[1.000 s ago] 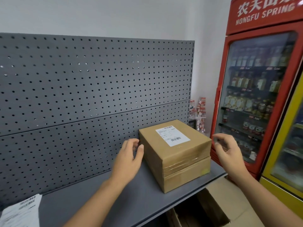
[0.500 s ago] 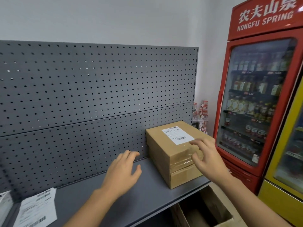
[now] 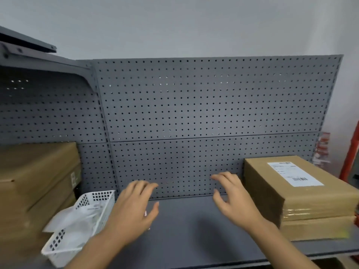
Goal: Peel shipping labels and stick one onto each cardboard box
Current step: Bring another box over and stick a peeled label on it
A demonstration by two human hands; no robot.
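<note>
Two bare hands are hovering above the grey shelf [image 3: 194, 241], and both are holding nothing. The left hand [image 3: 134, 208] is spreading relaxed fingers in the lower centre of the frame, just right of the white basket [image 3: 101, 196]. The right hand [image 3: 235, 199] is keeping its fingers loosely apart, near the labelled box [image 3: 310, 206] but not touching it. That box is sitting at the right edge of the frame, against the pegboard [image 3: 194, 103], and is carrying a white shipping label [image 3: 295, 173] flat on its top face. The label is lying smooth, with no lifted corner showing. A stack of cardboard boxes [image 3: 38, 171] is occupying the left edge of the frame, beside the basket. Their top faces are not showing, so whether they are carrying labels cannot be told. The basket is holding pale, blurred sheets, and their nature is likewise unclear. In my judgement one box is finished and the work is passing between items, with no label being peeled or pressed at this moment. The next move is calling for a fresh label, probably from the basket side, and an unlabelled box brought onto the bare stretch of shelf between the hands. The backing should be peeled cleanly so the label goes down without creasing.
</note>
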